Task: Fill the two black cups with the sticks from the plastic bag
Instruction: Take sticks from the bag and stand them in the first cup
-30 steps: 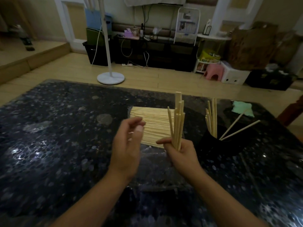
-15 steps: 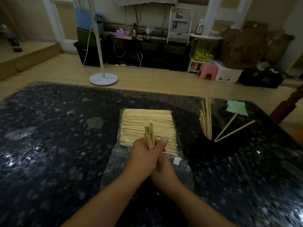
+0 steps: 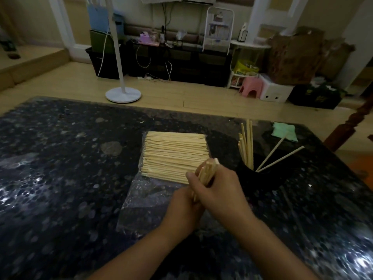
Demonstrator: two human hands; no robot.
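A clear plastic bag (image 3: 145, 193) lies flat on the dark speckled table (image 3: 60, 178), with a wide layer of pale wooden sticks (image 3: 173, 154) in its far half. Just in front of that layer, my right hand (image 3: 220, 190) grips a small bundle of sticks (image 3: 207, 170) near its upper end. My left hand (image 3: 181, 209) holds the bundle's lower end, tucked under the right hand. To the right stand two black cups, hard to tell apart in the dark: one (image 3: 245, 176) holds several upright sticks, the other (image 3: 272, 178) holds two leaning sticks.
A pale green cloth (image 3: 284, 132) lies at the table's far right, near a brown wooden post (image 3: 347, 130). Beyond the table's far edge stand a white fan base (image 3: 123, 94) and low furniture on the wooden floor.
My right hand held the bundle upright alone with my left hand open beside it. Both hands have since come together, and the bundle is lower, tilted and gripped by both.
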